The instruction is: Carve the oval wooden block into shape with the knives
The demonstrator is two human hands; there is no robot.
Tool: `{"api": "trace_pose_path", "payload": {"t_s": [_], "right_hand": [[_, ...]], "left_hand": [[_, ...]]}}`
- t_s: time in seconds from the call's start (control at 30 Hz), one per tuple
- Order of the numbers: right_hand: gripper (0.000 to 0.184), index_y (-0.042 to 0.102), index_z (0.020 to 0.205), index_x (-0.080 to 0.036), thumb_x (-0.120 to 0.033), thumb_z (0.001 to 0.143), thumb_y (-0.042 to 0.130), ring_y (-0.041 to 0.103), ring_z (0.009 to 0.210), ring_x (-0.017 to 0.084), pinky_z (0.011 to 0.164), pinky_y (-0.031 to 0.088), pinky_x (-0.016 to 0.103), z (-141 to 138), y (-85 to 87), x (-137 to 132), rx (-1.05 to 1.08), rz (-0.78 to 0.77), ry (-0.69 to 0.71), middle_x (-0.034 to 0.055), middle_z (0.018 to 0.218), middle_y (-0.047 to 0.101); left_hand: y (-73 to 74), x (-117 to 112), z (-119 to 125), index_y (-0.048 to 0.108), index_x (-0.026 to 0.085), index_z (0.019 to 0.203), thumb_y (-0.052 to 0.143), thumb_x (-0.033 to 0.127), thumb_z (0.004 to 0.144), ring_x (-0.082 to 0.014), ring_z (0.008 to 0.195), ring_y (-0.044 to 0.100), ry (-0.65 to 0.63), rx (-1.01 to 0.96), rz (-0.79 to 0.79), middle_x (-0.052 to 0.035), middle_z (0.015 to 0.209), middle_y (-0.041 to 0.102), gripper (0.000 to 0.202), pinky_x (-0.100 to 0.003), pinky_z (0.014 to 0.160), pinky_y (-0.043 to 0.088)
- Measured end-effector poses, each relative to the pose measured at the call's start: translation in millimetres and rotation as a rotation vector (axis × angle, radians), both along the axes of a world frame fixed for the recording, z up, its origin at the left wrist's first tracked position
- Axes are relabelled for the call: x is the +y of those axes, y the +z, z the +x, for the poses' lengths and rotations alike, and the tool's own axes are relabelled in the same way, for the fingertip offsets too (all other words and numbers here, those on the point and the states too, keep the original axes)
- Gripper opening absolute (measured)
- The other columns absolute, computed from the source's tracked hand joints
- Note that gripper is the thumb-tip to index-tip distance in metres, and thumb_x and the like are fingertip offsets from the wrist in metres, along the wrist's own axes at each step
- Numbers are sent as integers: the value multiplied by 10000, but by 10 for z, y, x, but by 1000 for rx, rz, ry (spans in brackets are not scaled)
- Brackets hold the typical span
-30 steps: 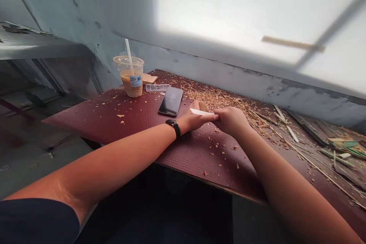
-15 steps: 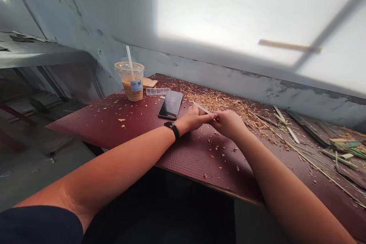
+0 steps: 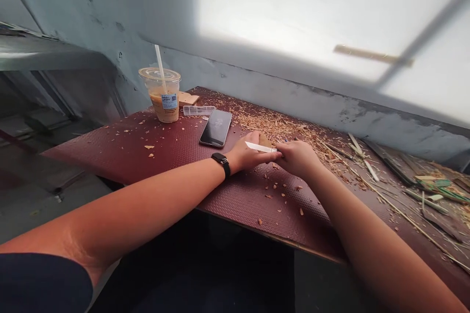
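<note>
My right hand [image 3: 299, 156] is closed round the handle of a knife, whose pale blade [image 3: 260, 147] points left. Closed on a small tan piece of wood [image 3: 265, 140], my left hand [image 3: 245, 153] has its thumb stretched toward the right hand, touching it or nearly so. The blade lies across the piece, above the left thumb. Most of the wood and the knife's handle are hidden by my fingers. Both hands are over the dark red tabletop [image 3: 235, 200], just right of a phone [image 3: 216, 128].
A plastic cup of milky drink with a straw [image 3: 164, 102] stands at the left, beside a clear compartment case [image 3: 198, 110]. Wood shavings [image 3: 271, 120] cover the table's back. Strips and long dark tools [image 3: 389, 161] lie right, along the wall [image 3: 293, 93].
The knife has turned in my right hand, so its blade now shows its broad side over the wood. My view has shifted slightly; cup and phone appear a little higher and further left.
</note>
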State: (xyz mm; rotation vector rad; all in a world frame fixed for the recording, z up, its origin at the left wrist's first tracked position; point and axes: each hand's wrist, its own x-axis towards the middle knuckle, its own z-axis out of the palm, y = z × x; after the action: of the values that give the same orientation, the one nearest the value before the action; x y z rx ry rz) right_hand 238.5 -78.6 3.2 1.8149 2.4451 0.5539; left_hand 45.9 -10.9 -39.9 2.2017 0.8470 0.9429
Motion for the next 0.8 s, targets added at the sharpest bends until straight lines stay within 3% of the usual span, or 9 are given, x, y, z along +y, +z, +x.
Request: {"api": "trace_pose_path", "payload": {"t_s": [0.2,0.53,0.8], "right_hand": [[338,706,780,-205,-429,925,498,585,667,197,628,243,324,52,-27,4,14,-29,58,80,749,720],[347,722,804,-215,-446,935,498,558,659,179,629,249,319,39,-58,47,87,-12,37,60,751,709],[391,719,783,-221,-511,937,508,536,653,179,617,226,326,66,-40,2,100,-35,14,57,734,700]], "left_hand": [[11,-13,10,560,202,1027,744,766,691,-316,965,642,40,76,57,-131,1077,668,682,-408,805,477],[-69,23,11,523,211,1072,635,844,752,-280,961,648,57,60,48,-103,1054,687,718,-379,806,486],[25,-35,-3,539,187,1057,668,858,708,-283,934,619,34,44,53,-125,1057,658,768,-381,784,464]]}}
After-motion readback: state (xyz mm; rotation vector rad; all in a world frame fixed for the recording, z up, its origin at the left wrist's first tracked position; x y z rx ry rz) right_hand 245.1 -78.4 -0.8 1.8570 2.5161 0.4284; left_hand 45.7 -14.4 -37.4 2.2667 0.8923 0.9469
